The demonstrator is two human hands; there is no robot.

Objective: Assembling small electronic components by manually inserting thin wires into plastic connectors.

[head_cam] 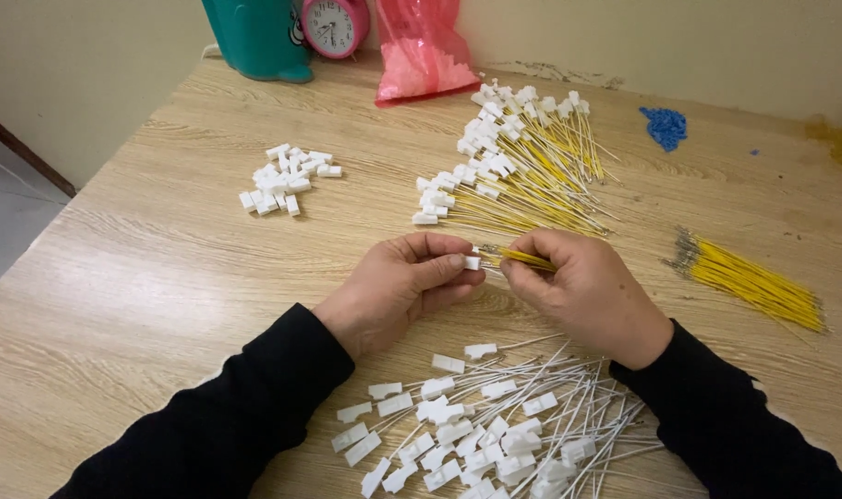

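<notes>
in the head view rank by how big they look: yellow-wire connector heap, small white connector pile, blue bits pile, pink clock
1. yellow-wire connector heap, clearly largest
2. small white connector pile
3. pink clock, partly cut off by the frame edge, so unsure against the pile
4. blue bits pile, smallest

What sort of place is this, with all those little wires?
Probably a small hand-assembly bench, perhaps at home: a wooden table with heaps of white plastic connectors, a bundle of yellow wires, and a pink alarm clock by the wall.
</notes>
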